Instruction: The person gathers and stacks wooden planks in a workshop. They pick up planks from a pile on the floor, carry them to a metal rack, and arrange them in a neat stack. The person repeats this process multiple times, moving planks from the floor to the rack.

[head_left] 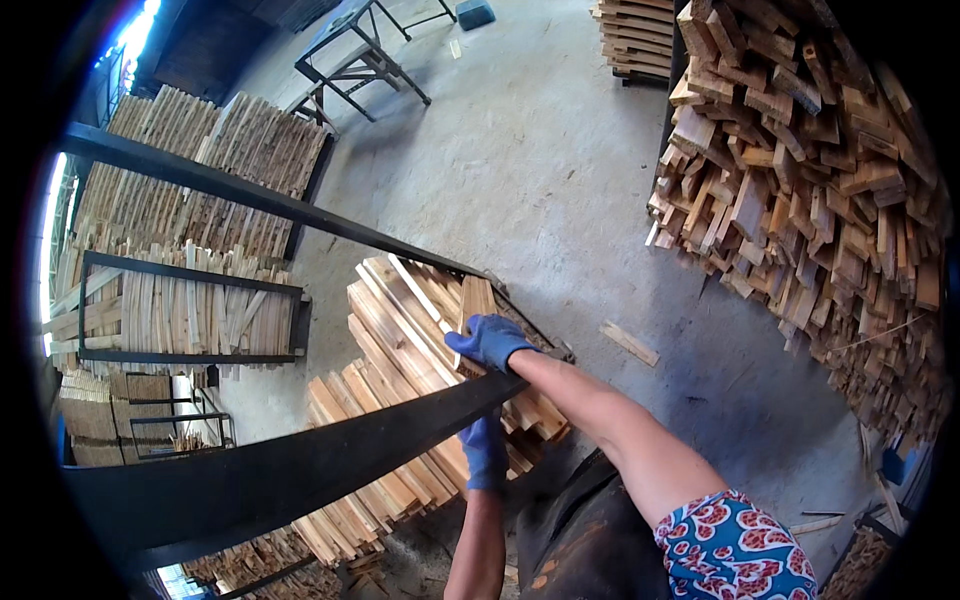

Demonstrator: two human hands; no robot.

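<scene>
A stack of pale wooden boards (385,335) lies within a black metal frame, whose thick bar (300,470) crosses in front of me. My right hand (492,343), in a blue glove, reaches over the bar's far end. Its fingers are curled on a short wooden board (477,298) at the stack's right edge. Below the bar is my left hand (485,455), also gloved in blue, against the near boards. The bar hides its fingertips, so what it grips does not show.
A thinner frame bar (270,205) runs beyond the stack. Racks of stacked slats (200,310) stand at left, and a large pile of wood offcuts (790,200) rises at right. One loose board (630,343) lies on the concrete floor (510,150). A metal table (345,30) stands far off.
</scene>
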